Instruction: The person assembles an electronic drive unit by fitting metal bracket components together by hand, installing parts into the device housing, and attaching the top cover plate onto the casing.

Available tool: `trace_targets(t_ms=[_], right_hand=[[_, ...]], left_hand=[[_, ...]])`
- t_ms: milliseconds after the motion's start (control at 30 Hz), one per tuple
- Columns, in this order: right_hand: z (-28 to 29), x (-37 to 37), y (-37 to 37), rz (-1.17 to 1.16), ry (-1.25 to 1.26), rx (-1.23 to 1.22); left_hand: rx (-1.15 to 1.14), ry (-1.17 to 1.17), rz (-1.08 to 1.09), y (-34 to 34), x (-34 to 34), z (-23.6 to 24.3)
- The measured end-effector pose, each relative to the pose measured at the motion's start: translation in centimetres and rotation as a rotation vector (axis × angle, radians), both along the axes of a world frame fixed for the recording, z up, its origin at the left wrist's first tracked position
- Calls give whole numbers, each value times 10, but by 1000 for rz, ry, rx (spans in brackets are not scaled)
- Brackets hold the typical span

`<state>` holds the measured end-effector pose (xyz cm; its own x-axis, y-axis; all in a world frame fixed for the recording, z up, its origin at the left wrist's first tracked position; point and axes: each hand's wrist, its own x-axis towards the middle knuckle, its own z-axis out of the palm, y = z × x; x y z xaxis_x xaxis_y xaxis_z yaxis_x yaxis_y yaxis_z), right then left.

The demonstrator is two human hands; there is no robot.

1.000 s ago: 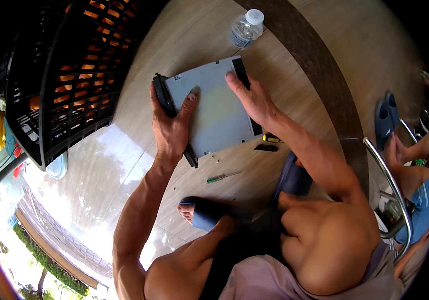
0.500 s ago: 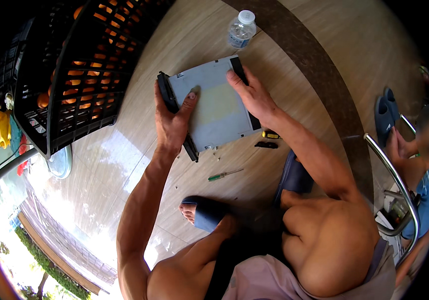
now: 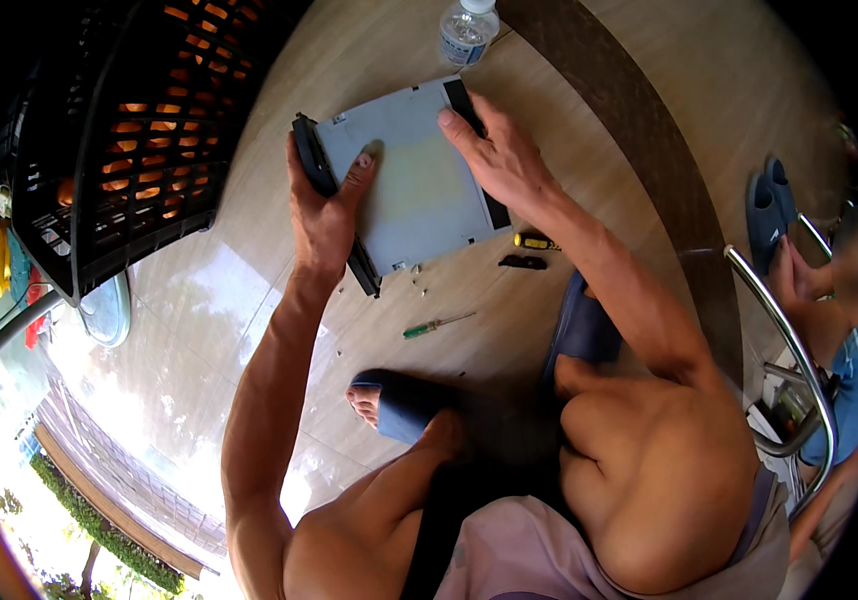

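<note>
Between my hands is a flat silver metal box with a black front panel, which looks like a disc drive [image 3: 414,190]. My left hand [image 3: 327,215] grips its black-panel side, thumb on the top face and fingers around the edge. My right hand [image 3: 499,165] holds the opposite side, where a black strip runs along the edge; its thumb lies on top and its fingers are partly hidden. Below the drive, on the floor, lie a green-handled screwdriver [image 3: 439,325], a yellow and black screwdriver handle [image 3: 536,241] and a small black piece [image 3: 522,262].
A clear plastic bottle [image 3: 467,35] with a white cap stands beyond the drive. Black crates [image 3: 89,230] with orange fruit are at the upper left. Small loose bits lie near the green screwdriver. At right, another person's feet [image 3: 794,275] show beside blue slippers [image 3: 767,215] and a metal chair frame [image 3: 784,335].
The whole view has shifted slightly, so the drive, bottle and floor items appear higher and a little further left. Both hands keep the same hold on the drive.
</note>
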<state>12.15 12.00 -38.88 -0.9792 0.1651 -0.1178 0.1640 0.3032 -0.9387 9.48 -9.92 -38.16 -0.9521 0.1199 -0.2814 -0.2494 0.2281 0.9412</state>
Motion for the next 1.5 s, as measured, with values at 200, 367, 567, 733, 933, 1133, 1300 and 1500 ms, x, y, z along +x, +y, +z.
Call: trace_targets(t_ms=[200, 367, 567, 733, 933, 1133, 1300, 1500], right_hand=[[21, -4, 12, -5, -121, 238], [13, -7, 17, 8, -109, 256], [3, -4, 16, -52, -81, 235], [7, -1, 17, 11, -191, 281], [21, 2, 14, 3, -66, 366], [27, 4, 14, 3, -54, 262], [20, 7, 23, -26, -101, 129], [28, 16, 20, -12, -167, -273]], left_hand=[[47, -2, -2, 2, 1, 5], [56, 33, -3, 1, 1, 1], [22, 35, -13, 4, 3, 3], [-103, 48, 21, -5, 0, -8], [-36, 46, 26, -3, 3, -10], [-27, 40, 37, -2, 6, -5], [-45, 47, 15, 1, 3, -5], [69, -17, 27, 5, 6, -3]])
